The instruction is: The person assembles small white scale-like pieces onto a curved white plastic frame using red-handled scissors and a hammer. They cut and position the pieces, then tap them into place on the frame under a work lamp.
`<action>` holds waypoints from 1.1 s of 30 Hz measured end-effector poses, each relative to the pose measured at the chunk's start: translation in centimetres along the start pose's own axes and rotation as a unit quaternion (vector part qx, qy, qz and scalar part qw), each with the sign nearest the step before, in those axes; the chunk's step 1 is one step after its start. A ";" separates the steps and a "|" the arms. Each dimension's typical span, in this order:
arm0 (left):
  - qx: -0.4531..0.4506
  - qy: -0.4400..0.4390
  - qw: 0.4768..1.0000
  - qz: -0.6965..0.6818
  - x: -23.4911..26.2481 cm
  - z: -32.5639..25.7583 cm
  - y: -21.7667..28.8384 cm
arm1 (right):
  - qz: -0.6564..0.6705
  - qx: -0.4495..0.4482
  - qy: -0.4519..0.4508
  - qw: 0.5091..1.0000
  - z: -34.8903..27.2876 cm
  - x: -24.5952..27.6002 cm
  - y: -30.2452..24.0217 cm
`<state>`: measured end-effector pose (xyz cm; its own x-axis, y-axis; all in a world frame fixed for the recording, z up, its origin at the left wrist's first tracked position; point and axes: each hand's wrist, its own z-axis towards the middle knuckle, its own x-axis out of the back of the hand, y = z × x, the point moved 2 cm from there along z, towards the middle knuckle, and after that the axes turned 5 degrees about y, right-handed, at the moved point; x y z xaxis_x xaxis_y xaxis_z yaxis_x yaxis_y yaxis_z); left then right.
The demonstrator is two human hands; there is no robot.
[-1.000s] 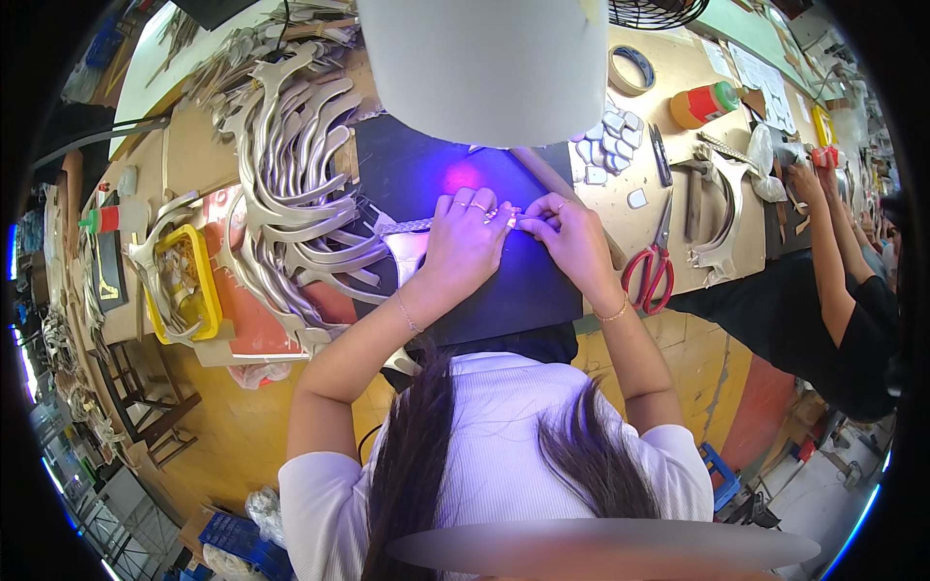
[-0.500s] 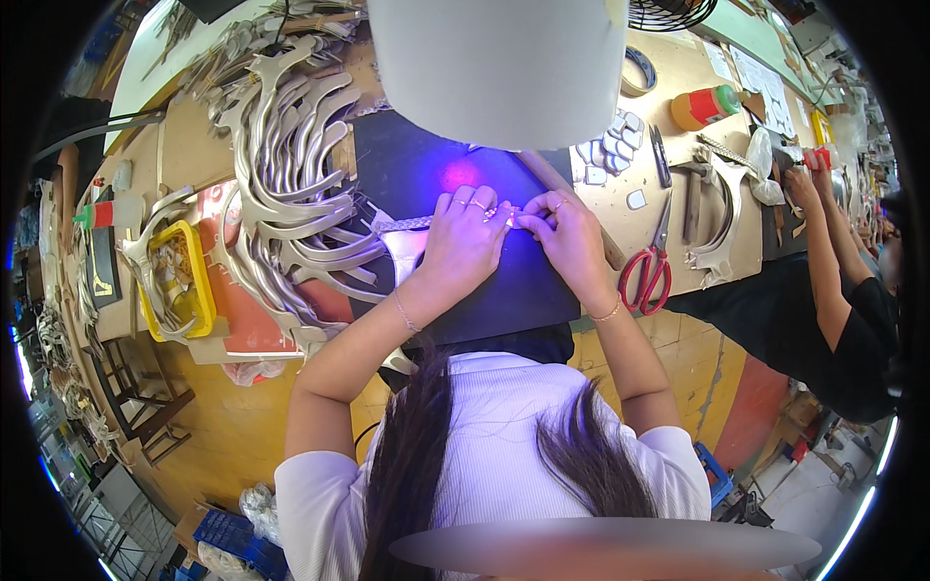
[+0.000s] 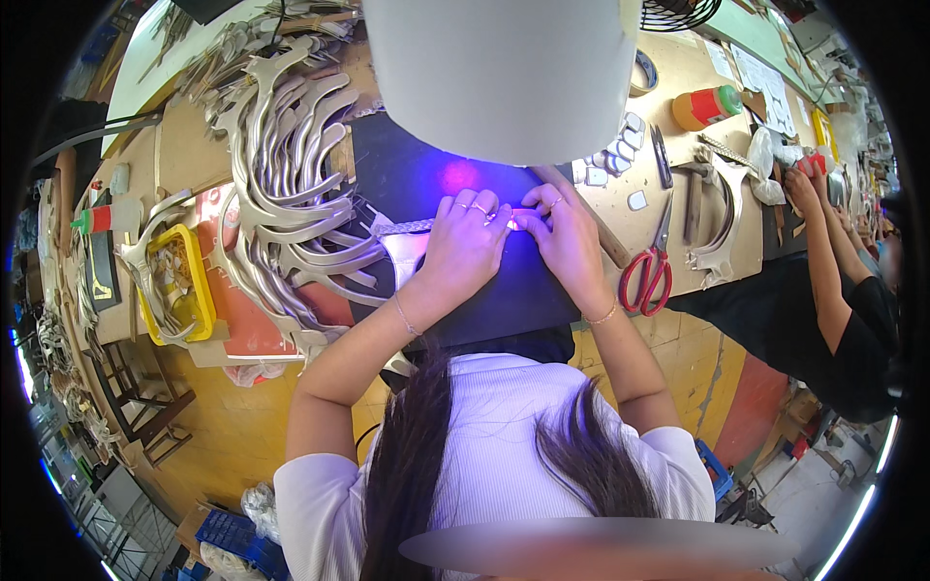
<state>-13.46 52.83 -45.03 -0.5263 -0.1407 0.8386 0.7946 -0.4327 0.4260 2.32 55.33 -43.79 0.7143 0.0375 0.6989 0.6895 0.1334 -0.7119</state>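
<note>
Under a bluish light, my left hand (image 3: pixel 463 250) is closed over a silvery curved strap piece (image 3: pixel 407 249). A braided strip (image 3: pixel 405 228) runs along its upper edge and sticks out to the left of that hand. My right hand (image 3: pixel 567 250) is closed too, its thumb and forefinger pinching the piece's other end close to my left fingertips. Exactly what lies between the fingertips is too small and overlit to make out. Both hands are over a dark mat (image 3: pixel 484 308). A heap of similar silvery strap pieces (image 3: pixel 291 194) lies to the left.
A white lamp shade (image 3: pixel 499 77) hangs above the mat's far side. Red-handled scissors (image 3: pixel 646 276), a rod (image 3: pixel 591 218), small pale pieces (image 3: pixel 620 145) and a bottle (image 3: pixel 699 108) are at right. A yellow tray (image 3: pixel 201 290) stands left. A co-worker's arms (image 3: pixel 823 232) work far right.
My hands stay close together on the strap piece, with only slight finger movement. The lamp shade sits slightly lower in the picture.
</note>
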 end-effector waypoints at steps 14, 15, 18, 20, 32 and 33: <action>-0.004 0.017 1.000 -0.002 -0.1 0.0 0.0 | -0.210 0.199 -0.028 0.957 -1.1 0.1 -1.3; -0.003 0.021 1.000 -0.002 -0.2 -0.1 0.0 | -0.250 0.239 -0.030 0.938 -1.3 -0.1 -1.6; 0.023 0.008 0.998 -0.057 -0.3 -0.3 -0.5 | -0.355 0.276 -0.078 0.890 -1.8 -1.0 -2.4; 0.024 0.023 0.997 -0.075 -0.2 -0.4 -0.7 | -0.378 0.275 -0.081 0.880 -1.9 -1.4 -2.8; 0.041 0.032 0.995 -0.080 0.1 -0.4 -0.5 | -0.083 0.130 -0.109 0.982 0.7 3.4 -0.6; 0.041 0.034 0.995 -0.081 0.1 -0.3 -0.5 | -0.113 0.161 -0.094 0.976 -0.3 3.1 -0.5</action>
<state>-14.00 52.74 -45.27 -0.6659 -0.1365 0.7334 0.7188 -0.3804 0.5819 4.20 55.05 -41.26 0.4929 0.1479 0.8574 0.7315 0.4631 -0.5004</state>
